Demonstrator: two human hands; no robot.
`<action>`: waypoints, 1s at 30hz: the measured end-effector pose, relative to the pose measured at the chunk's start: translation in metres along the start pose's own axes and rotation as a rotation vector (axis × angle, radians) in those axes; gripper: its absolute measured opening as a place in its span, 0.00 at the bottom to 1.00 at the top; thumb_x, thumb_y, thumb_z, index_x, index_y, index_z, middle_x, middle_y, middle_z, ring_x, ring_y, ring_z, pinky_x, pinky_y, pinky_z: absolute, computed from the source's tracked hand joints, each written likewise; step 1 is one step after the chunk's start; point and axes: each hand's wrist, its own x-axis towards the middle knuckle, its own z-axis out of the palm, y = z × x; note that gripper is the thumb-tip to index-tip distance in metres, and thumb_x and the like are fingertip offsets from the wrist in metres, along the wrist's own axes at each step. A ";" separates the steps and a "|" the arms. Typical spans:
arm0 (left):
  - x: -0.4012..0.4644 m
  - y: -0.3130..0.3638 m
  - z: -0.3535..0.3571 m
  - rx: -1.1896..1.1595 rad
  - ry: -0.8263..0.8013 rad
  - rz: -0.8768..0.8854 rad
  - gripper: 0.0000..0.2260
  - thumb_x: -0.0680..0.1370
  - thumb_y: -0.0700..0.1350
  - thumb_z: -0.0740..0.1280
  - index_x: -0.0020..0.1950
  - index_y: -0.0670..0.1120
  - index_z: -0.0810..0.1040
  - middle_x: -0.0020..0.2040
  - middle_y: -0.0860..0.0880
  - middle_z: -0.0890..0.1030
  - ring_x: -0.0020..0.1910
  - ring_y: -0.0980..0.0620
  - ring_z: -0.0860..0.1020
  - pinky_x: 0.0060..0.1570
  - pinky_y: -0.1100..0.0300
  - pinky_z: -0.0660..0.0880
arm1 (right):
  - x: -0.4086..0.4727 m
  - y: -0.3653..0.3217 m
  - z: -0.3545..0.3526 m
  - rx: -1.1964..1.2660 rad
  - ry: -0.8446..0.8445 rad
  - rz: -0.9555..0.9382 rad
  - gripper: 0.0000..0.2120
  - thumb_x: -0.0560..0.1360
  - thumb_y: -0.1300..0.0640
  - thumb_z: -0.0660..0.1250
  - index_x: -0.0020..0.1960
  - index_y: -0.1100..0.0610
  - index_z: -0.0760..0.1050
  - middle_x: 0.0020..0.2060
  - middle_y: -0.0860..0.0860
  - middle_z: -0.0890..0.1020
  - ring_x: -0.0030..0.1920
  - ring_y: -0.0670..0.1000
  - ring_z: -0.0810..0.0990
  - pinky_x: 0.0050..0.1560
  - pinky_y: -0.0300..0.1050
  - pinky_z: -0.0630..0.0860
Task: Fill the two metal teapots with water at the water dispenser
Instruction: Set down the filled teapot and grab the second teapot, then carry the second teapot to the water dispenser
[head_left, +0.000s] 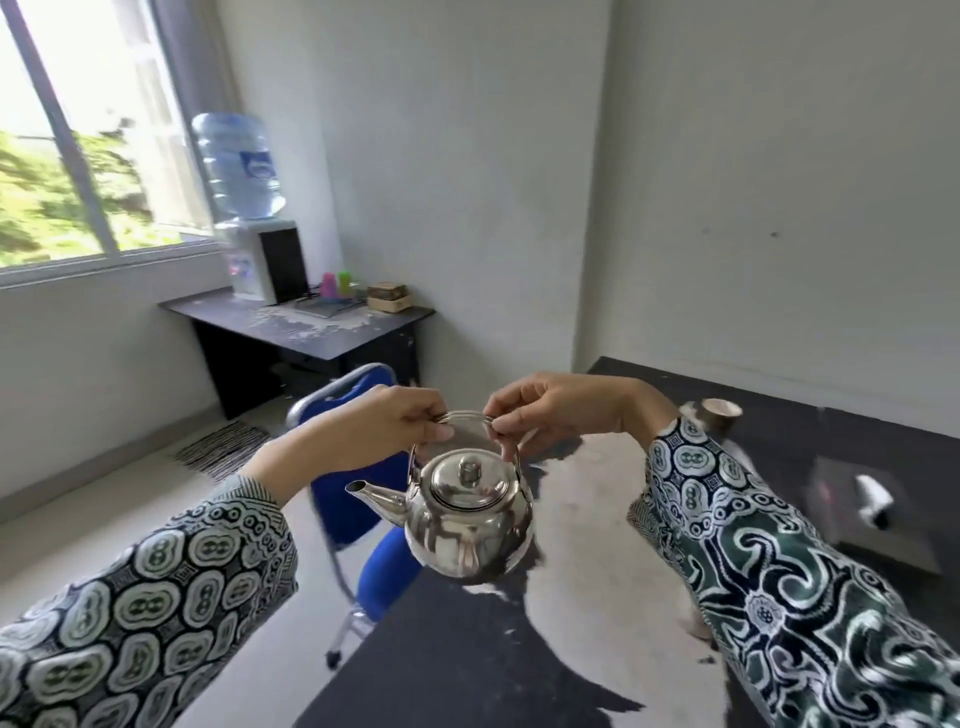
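Left hand (382, 423) and right hand (550, 410) both pinch the teapot (467, 512) handle, pot in the air over the near table (587, 561), lid on. Water dispenser (254, 218) well apart; carry level, one firm grip.

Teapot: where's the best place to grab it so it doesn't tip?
Grab the teapot by its wire handle, coming from above. The handle arches over the lid, so the pot hangs level beneath it, spout pointing left. Both the left hand and right hand pinch it near the top now. The round, shiny body would probably be slippery.
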 end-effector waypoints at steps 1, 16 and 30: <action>-0.013 -0.016 -0.010 0.007 0.020 -0.026 0.07 0.77 0.44 0.65 0.39 0.46 0.74 0.32 0.51 0.77 0.32 0.55 0.75 0.42 0.54 0.73 | 0.022 -0.010 0.008 0.000 -0.032 -0.019 0.06 0.78 0.62 0.58 0.46 0.58 0.73 0.39 0.54 0.76 0.39 0.46 0.78 0.43 0.36 0.76; -0.127 -0.219 -0.125 0.052 0.284 -0.291 0.15 0.76 0.52 0.65 0.35 0.44 0.72 0.30 0.48 0.80 0.29 0.56 0.73 0.35 0.58 0.71 | 0.312 -0.087 0.096 -0.118 -0.235 -0.243 0.05 0.77 0.60 0.61 0.46 0.62 0.72 0.34 0.52 0.73 0.36 0.46 0.73 0.41 0.35 0.77; -0.083 -0.392 -0.203 -0.268 0.516 -0.270 0.14 0.68 0.56 0.65 0.33 0.46 0.72 0.25 0.54 0.71 0.26 0.56 0.71 0.34 0.56 0.72 | 0.509 -0.101 0.087 -0.011 -0.015 -0.436 0.06 0.76 0.61 0.62 0.45 0.64 0.73 0.32 0.52 0.73 0.32 0.47 0.72 0.37 0.39 0.72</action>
